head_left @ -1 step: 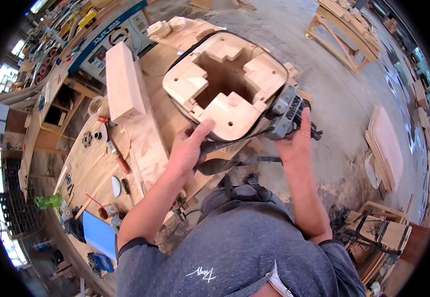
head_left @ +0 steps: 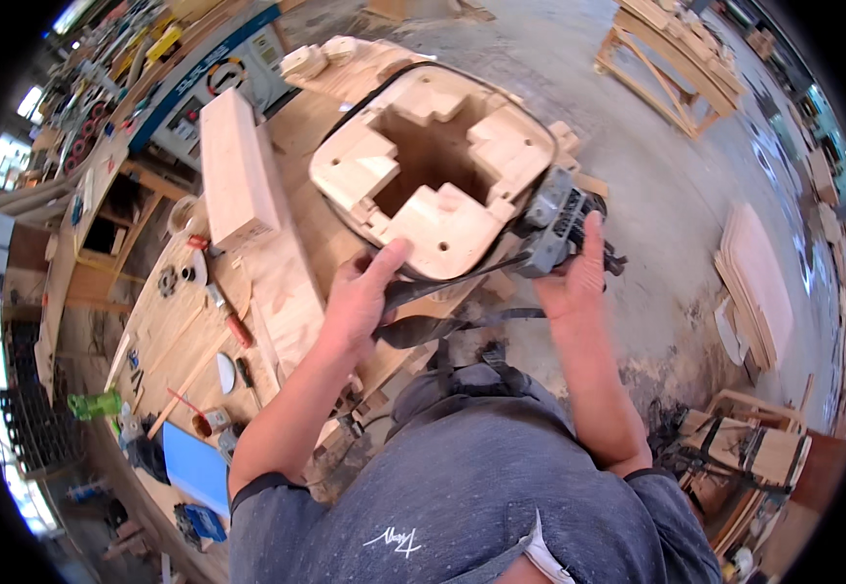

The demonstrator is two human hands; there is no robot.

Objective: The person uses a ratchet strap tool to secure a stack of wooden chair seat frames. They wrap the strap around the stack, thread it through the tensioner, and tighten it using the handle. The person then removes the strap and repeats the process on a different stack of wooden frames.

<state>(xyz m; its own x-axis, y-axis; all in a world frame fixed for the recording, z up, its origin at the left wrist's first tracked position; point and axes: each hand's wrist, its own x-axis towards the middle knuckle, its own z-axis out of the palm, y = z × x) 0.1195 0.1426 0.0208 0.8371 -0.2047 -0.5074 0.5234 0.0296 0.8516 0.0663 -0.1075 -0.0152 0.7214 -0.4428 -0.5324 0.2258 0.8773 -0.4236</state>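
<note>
A pale wooden block with rounded corners [head_left: 439, 226] and a cross-shaped hollow stands on the workbench. Around its sides runs a black strap [head_left: 413, 332], whose loose end hangs in a loop at the near side. My left hand [head_left: 360, 294] is closed on the strap at the block's near left corner, its thumb by the wood's edge. At the right side of the block sits a grey ratchet buckle [head_left: 549, 226]. My right hand [head_left: 573, 280] grips this buckle from beneath and the right, thumb raised along it; some fingers are hidden.
Left of the block lies a thick squared timber [head_left: 234, 167]. Farther left on the bench are a red-handled tool [head_left: 238, 329], a blue sheet [head_left: 195, 467] and small parts. A wooden trolley [head_left: 671, 68] stands far right; stacked boards [head_left: 756, 282] rest on the floor.
The whole view has shifted slightly, so block, hands and bench appear a little farther left. Both hands keep their grips on the strap and the ratchet buckle.
</note>
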